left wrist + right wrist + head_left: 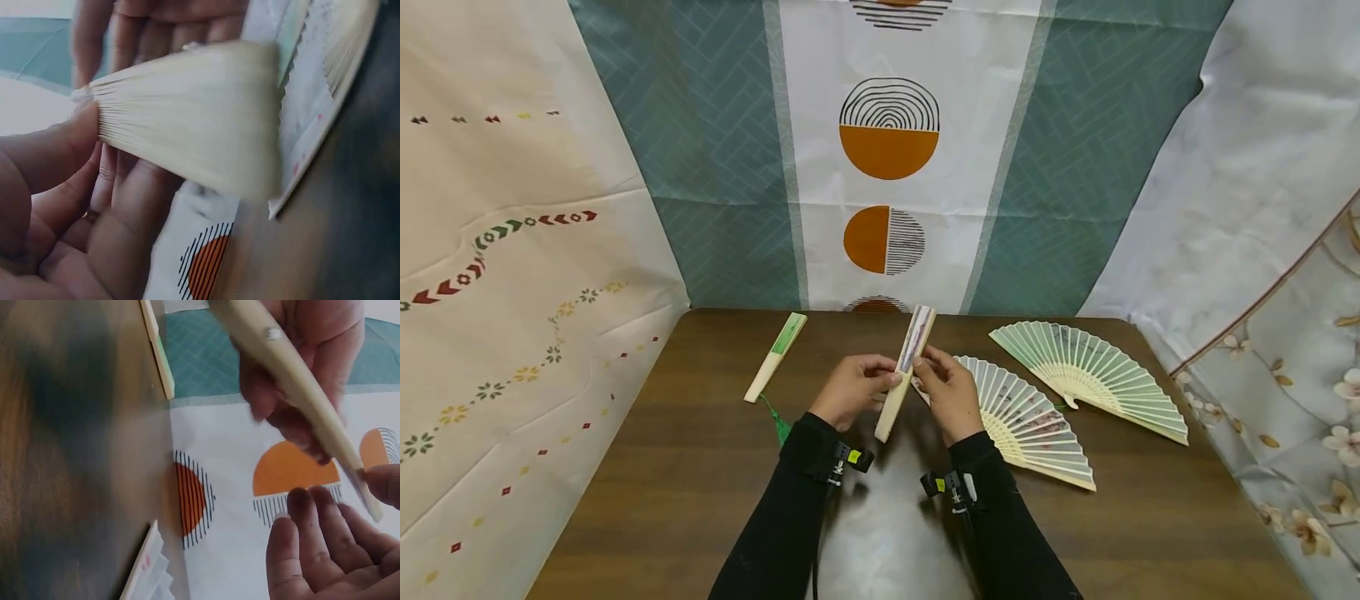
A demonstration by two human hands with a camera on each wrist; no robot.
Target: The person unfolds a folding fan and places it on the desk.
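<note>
Bench (647, 517): brown, wood-grained, pale sheen between the forearms.
Backdrop (722, 150): teal-and-white cloth printed with orange-and-black circles.
Side drapes: patterned cream cloth (497, 350) left, white floral cloth (1247, 208) right.
Folded pale-wood fan with white-and-purple leaf (910, 354): raised above bench, tilted, between both hands.
Left grip (853, 390): pinching fan.
Right grip (951, 398): pinching fan, higher up.
Laid on bench: folded green-leaf fan (778, 354) left; open white flowered fan (1026, 421), open pale-green fan (1078, 367) right.

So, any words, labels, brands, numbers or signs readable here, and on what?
No readable text in any view.
Wrist cameras: yellow marks, too small to read.
Held fan, folded green fan, open white fan, open green fan: prints too small to check for writing.
Backdrop cloth: printed shapes, no lettering.
</note>
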